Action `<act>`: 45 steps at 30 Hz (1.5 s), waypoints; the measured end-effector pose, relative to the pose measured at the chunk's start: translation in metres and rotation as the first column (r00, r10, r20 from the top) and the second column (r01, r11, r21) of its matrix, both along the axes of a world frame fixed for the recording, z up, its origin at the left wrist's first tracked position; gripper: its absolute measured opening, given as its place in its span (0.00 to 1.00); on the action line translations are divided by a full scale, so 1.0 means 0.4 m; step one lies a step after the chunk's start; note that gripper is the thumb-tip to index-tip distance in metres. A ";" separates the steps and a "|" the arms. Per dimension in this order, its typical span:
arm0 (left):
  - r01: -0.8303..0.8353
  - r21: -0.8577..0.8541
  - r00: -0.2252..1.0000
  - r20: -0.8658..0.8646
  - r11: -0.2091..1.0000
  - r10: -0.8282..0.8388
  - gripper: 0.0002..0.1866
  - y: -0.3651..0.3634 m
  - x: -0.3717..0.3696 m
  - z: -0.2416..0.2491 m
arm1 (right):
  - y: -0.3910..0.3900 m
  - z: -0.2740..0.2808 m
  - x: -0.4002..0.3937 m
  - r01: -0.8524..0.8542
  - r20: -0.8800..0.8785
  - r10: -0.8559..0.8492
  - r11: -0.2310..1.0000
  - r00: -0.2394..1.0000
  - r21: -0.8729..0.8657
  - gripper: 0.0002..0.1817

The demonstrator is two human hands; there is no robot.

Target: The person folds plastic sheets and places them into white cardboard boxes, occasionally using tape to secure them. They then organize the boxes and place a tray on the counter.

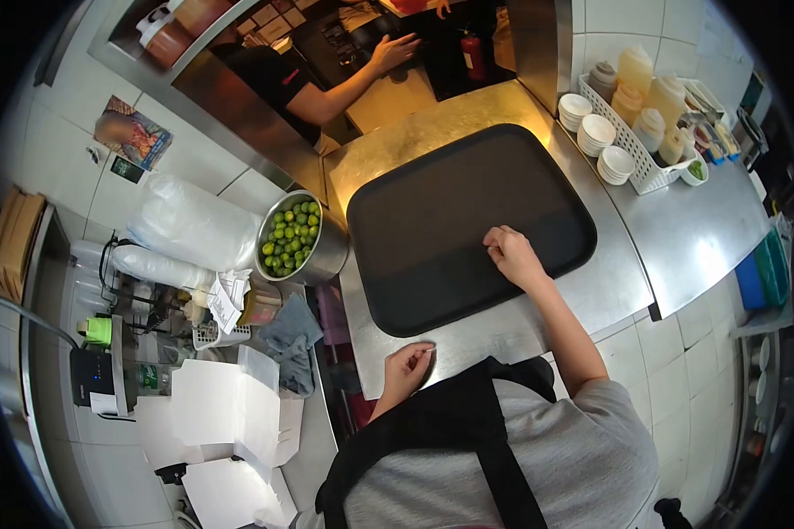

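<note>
A large black tray (450, 212) lies on the steel counter (468, 353). My right hand (513, 256) is over the right part of the tray, its fingers curled together; whatever they may hold is too small to make out. Below the tray's lower left edge, my left hand (406, 368) is at the counter's near edge. Its thumb and fingers are pinched together near a small pale spot that I cannot identify. To the left of the tray stands a metal pot (328, 251) of green limes (289, 238).
Stacked white bowls (596, 134) and a white basket (631, 145) of sauce bottles stand at right. Beyond the pass, a person's arm (348, 93) reaches out. White boxes (229, 410), a grey cloth (289, 339) and plastic bags (190, 225) are at left.
</note>
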State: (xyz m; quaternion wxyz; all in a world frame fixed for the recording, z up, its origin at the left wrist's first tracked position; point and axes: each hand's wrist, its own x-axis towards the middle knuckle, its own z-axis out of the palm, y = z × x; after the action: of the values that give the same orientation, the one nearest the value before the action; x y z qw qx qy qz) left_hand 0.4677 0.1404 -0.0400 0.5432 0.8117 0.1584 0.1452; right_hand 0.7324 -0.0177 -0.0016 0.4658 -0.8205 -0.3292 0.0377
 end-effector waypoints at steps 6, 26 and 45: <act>0.001 0.012 0.999 -0.036 1.000 -0.001 0.06 -0.003 0.005 0.024 | 0.086 0.006 -0.108 -0.146 -0.451 0.318 0.915 0.834 0.375 0.12; -0.014 -0.811 0.985 0.090 0.585 0.148 0.10 0.032 0.002 0.100 | 0.182 0.070 -0.315 -0.492 -0.353 0.608 0.789 0.711 0.367 0.08; 0.048 -0.854 0.999 0.041 0.518 -0.024 0.10 -0.051 -0.119 0.118 | 0.021 0.070 -0.411 -0.608 -0.034 0.644 0.737 0.764 0.297 0.10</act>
State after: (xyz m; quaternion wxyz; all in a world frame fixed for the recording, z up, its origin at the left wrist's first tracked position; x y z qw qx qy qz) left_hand 0.4200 0.1200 0.0072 0.8762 0.4421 0.1861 0.0473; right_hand 0.5680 -0.0093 0.0262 0.5535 -0.5861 -0.5559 0.2028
